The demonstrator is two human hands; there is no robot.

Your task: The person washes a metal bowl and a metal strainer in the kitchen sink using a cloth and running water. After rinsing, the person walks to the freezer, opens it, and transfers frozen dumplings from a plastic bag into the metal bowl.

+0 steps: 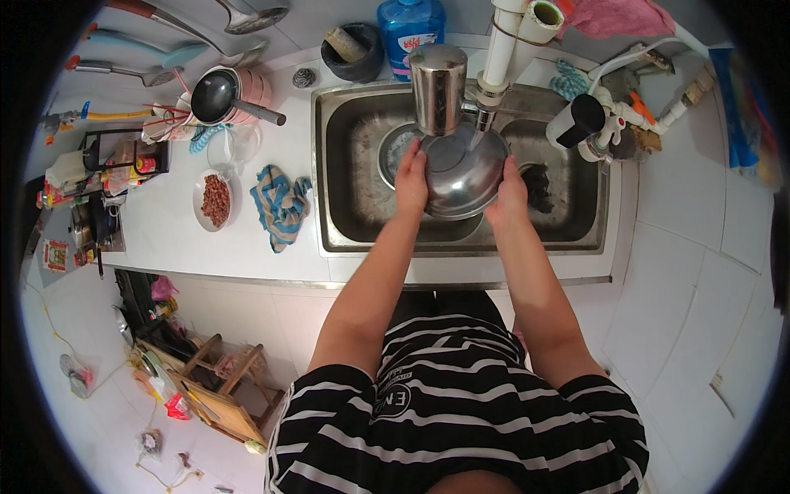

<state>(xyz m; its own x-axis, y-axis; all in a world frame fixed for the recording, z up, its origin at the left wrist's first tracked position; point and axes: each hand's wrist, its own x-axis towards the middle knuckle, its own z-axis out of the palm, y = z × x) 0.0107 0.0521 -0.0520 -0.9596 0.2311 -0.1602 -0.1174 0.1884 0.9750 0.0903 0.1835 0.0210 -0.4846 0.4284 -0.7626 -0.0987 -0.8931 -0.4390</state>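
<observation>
Between my two hands I hold a stainless steel bowl (466,179), bottom side up and tilted, under the tap outlet (485,120). My left hand (411,176) grips its left edge, and my right hand (510,191) grips the right edge. What looks like a thin stream of water meets the bowl near its far rim. Partly hidden behind it, a second metal bowl (387,154) with whitish suds stands in the left basin of the steel double sink (352,247). Dark scraps (538,188) lie in the right basin.
A cylindrical metal water filter (438,92) overhangs the bowl. Left of the sink are a striped cloth (281,207), a dish of reddish-brown nuts or beans (215,200) and a small pan (216,99) on stacked pink bowls. Behind stand a stone mortar (352,55) and a blue detergent bottle (411,31).
</observation>
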